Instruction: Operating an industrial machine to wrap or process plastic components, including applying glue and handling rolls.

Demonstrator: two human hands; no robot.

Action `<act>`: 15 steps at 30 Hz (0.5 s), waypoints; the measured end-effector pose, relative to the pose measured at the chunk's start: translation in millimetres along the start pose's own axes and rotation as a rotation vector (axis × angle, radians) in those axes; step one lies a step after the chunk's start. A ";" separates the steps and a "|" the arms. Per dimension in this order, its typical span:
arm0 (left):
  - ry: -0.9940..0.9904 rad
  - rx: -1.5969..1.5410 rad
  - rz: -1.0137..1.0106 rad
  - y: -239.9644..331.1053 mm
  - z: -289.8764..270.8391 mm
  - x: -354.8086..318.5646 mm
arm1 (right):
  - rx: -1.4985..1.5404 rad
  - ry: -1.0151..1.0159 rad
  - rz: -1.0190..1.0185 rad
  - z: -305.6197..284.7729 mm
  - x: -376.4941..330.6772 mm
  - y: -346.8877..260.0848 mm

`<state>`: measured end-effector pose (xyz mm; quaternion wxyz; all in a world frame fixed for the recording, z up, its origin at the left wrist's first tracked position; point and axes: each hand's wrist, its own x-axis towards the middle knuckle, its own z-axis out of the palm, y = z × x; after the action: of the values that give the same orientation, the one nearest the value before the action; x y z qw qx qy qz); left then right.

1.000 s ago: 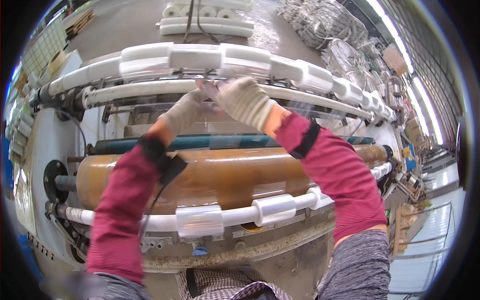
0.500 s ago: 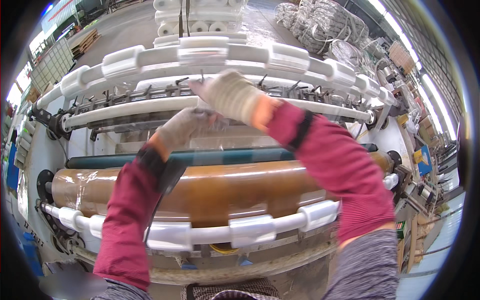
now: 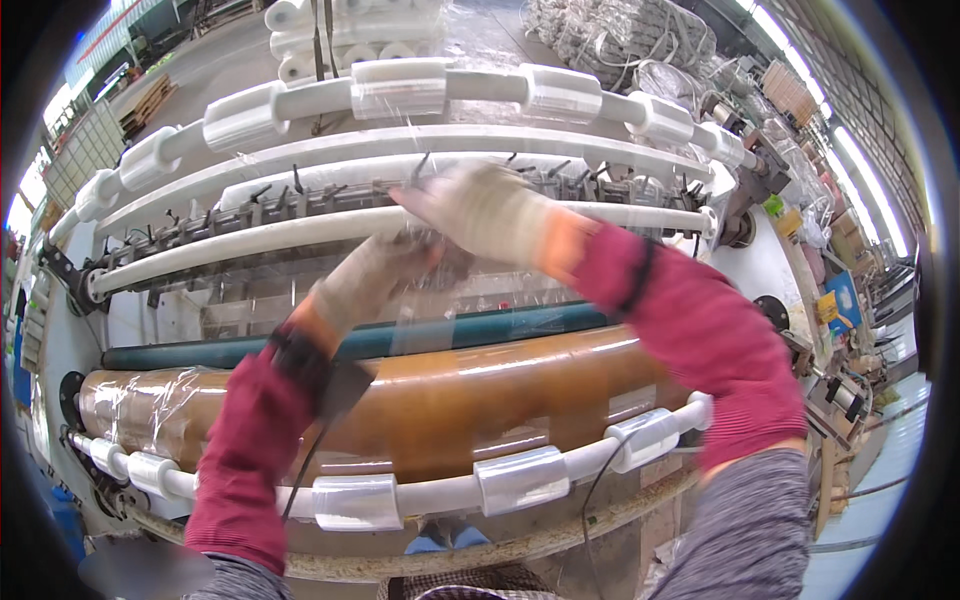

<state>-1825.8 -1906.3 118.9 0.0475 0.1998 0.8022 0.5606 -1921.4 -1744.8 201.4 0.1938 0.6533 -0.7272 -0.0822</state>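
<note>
My left hand point(image 3: 375, 272), in a grey-beige glove with bare fingertips, is closed above the dark green roller point(image 3: 520, 322). A faint strip of clear plastic film point(image 3: 418, 332) hangs below its fingers and seems to be in its grip. Close by on the right, my right hand point(image 3: 490, 212), gloved likewise, crosses over the white bar point(image 3: 250, 238). Its fingers point left near the row of slitting-blade holders point(image 3: 300, 200); motion smears them, so their grip is unclear. Nearer to me lies the wide brown roller point(image 3: 470, 400).
Small film rolls sit along a far shaft point(image 3: 490, 87) and a near shaft point(image 3: 435, 495). Beyond the machine are stacked white film rolls point(image 3: 350, 35) and a heap of wrapped bundles point(image 3: 620, 40). A thin black cable point(image 3: 590, 500) hangs at the front.
The view has turned, so the machine appears tilted, and the near shaft shows lower. Both hands stay close together and sit slightly lower in the picture; the right hand has shifted a little rightward.
</note>
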 end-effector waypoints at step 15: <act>-0.062 0.138 -0.159 39.2 137.7 161.2 | 0.049 -0.087 -0.005 37.7 -195.4 127.8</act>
<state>-1921.6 -1713.4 128.2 0.1027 0.1558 0.8504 0.4920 -2039.5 -1541.0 180.5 0.1459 0.6554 -0.7352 -0.0931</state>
